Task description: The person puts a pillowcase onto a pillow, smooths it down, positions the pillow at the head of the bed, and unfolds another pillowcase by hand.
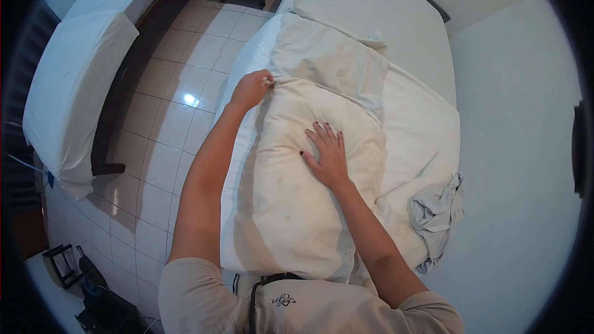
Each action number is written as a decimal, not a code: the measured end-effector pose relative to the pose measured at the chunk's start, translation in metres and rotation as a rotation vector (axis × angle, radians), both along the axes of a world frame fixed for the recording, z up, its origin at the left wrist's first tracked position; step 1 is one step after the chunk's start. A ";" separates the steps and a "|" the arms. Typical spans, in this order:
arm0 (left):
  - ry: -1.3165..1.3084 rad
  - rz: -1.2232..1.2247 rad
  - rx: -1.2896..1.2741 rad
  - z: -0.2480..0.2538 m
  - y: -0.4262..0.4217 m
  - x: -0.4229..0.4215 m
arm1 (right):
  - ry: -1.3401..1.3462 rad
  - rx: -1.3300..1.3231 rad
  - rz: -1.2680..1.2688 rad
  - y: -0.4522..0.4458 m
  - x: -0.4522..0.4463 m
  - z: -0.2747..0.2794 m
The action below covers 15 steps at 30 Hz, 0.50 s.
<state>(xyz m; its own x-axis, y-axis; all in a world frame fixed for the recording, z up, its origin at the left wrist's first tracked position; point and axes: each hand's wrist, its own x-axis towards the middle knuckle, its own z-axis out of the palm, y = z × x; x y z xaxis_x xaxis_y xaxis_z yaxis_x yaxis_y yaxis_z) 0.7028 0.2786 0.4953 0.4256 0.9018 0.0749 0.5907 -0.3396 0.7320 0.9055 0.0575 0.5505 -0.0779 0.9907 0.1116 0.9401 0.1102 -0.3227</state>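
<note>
White sheeting covers the bed (371,0), which apparently serves as a broad support. Cream in colour, the pillow (291,192) lies lengthwise on its near left part, its near end by the person's shirt (346,309), perhaps as a stop. Paler, the case (334,55) lies at the pillow's far end, its edge crossing the top; how much it encloses is hidden. Grey cloth (433,207) lies crumpled at right, clear of both hands. Right hand (327,153): spread flat, grasping nothing, seemingly to steady the pillow. Left hand (252,89): clenched on the case's left edge, probably to keep it taut. Writing: black script (284,300) on the shirt, not securely legible.
</note>
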 end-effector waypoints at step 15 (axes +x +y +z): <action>0.485 0.131 0.082 -0.037 -0.005 0.009 | -0.139 -0.205 -0.077 0.114 -0.033 -0.011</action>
<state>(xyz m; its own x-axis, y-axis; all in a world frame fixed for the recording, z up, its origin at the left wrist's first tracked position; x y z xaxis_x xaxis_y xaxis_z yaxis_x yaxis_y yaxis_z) 0.7122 0.2740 0.4585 0.3127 0.9494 -0.0303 0.8973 -0.2848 0.3372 0.8721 0.1711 0.5394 -0.0023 0.9951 -0.0990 0.9800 -0.0174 -0.1982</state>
